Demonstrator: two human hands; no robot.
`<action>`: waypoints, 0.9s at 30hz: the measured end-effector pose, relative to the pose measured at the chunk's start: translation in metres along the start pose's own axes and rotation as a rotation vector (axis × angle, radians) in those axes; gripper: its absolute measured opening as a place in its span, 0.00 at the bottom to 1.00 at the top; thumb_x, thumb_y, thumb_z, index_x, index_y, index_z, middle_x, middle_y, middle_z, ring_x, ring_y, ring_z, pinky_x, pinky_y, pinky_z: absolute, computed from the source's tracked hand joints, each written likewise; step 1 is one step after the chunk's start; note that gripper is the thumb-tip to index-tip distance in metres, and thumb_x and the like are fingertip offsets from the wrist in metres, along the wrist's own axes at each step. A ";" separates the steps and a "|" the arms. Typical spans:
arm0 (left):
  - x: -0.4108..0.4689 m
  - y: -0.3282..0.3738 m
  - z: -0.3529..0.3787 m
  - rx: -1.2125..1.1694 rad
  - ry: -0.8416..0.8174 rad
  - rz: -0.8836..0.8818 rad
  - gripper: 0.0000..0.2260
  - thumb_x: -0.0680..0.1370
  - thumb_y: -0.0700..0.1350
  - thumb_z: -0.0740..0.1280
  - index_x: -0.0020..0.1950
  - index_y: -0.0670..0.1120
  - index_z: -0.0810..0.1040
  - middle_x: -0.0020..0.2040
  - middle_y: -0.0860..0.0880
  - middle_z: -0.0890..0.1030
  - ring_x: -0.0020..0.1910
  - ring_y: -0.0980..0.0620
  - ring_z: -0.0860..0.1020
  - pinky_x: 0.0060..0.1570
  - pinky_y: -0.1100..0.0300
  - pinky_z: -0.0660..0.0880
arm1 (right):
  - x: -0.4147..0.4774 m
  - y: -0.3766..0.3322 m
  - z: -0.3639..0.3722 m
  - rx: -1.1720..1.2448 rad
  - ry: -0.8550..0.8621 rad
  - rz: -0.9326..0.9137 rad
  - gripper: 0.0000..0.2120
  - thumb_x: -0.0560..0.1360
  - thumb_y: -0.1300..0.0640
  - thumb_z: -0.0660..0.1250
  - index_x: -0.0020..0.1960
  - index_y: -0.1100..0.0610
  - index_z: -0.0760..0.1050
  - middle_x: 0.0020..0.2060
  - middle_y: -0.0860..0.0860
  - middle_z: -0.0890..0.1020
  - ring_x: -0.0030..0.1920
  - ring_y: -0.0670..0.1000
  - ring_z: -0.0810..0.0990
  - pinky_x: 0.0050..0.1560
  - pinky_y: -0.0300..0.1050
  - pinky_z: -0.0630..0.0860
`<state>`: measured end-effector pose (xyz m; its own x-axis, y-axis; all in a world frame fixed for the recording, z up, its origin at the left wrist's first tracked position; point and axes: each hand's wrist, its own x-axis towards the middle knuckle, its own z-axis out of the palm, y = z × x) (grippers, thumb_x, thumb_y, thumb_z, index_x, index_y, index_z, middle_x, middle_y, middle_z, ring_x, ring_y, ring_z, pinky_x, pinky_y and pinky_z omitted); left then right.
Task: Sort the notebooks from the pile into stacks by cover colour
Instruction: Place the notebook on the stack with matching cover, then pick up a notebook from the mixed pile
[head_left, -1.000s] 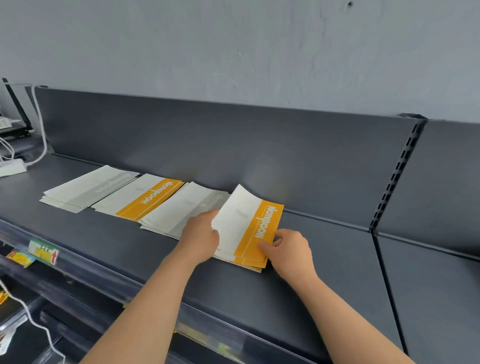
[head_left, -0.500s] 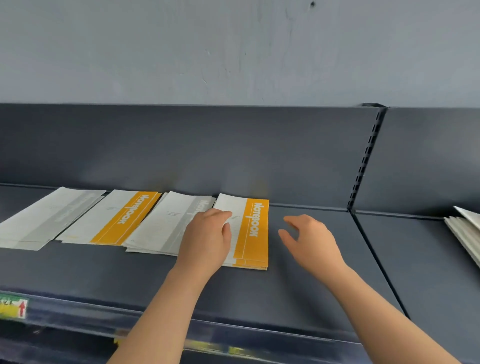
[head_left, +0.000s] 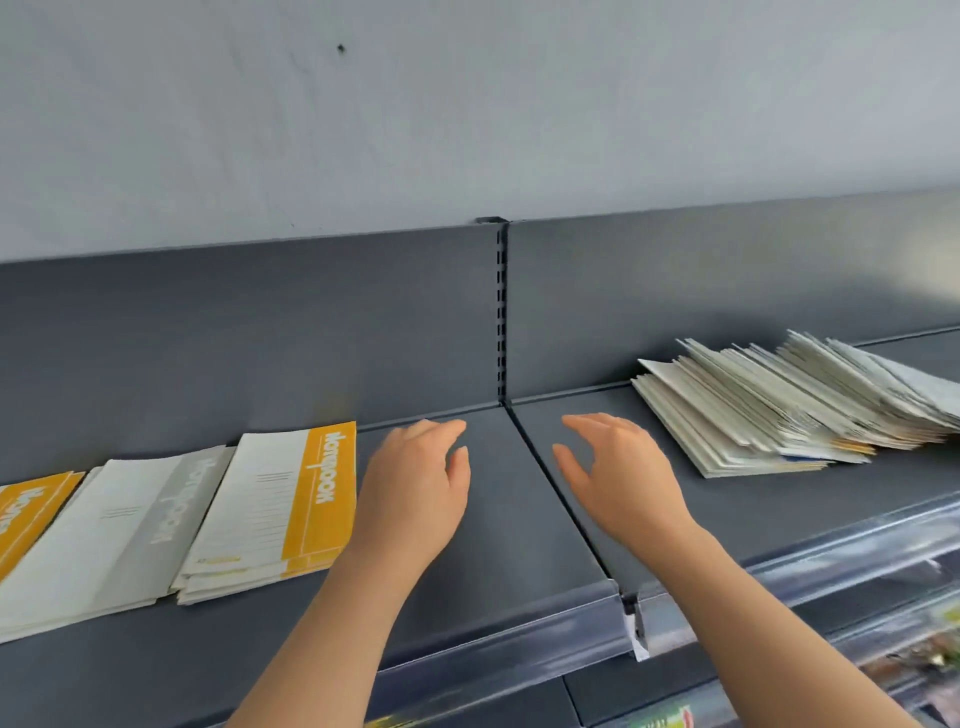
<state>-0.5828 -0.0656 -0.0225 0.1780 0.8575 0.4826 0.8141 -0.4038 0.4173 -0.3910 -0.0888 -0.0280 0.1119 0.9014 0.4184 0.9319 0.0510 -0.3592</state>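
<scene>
Since half a second ago the left hand (head_left: 415, 493) has lifted off the orange-banded stack (head_left: 280, 506) and both hands have swung rightward; the unsorted pile (head_left: 789, 405) has come fully into view. Each grip is now loosely spread and empty, fingers slightly curled, held over the bare dark shelf (head_left: 498, 530) with palms facing each other across the shelf joint. The orange-banded stack lies just left of the left hand, flat, its long axis running from the shelf's front edge toward the back panel, orange band on the side nearer the hand. Beyond it further left lies a grey-banded stack (head_left: 119, 535), aligned likewise, then another orange-banded one (head_left: 26, 512) at the frame edge. The pile sits near the right hand (head_left: 623, 478), to its right, fanned out and slumping rightward.
</scene>
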 end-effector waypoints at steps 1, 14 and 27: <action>0.003 0.011 0.007 -0.012 -0.004 0.024 0.16 0.80 0.46 0.59 0.67 0.49 0.74 0.62 0.53 0.78 0.63 0.52 0.72 0.60 0.59 0.68 | 0.000 0.012 -0.007 -0.003 0.017 0.014 0.18 0.78 0.51 0.61 0.66 0.56 0.73 0.61 0.50 0.78 0.61 0.54 0.74 0.62 0.43 0.67; 0.061 0.203 0.144 -0.138 0.013 0.117 0.11 0.79 0.43 0.59 0.56 0.45 0.79 0.44 0.51 0.79 0.47 0.48 0.74 0.47 0.53 0.73 | 0.028 0.230 -0.103 -0.076 0.111 0.085 0.14 0.78 0.53 0.62 0.60 0.56 0.78 0.54 0.50 0.82 0.57 0.54 0.77 0.59 0.43 0.67; 0.123 0.392 0.278 -0.098 -0.127 0.228 0.10 0.78 0.43 0.58 0.40 0.43 0.75 0.40 0.48 0.77 0.44 0.47 0.72 0.40 0.55 0.70 | 0.050 0.484 -0.164 -0.080 -0.189 0.551 0.23 0.78 0.45 0.58 0.69 0.55 0.69 0.64 0.54 0.75 0.62 0.56 0.74 0.60 0.49 0.69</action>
<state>-0.0886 -0.0298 -0.0134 0.4230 0.7717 0.4749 0.6890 -0.6143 0.3846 0.1226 -0.0895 -0.0443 0.5303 0.8473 0.0288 0.7777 -0.4727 -0.4144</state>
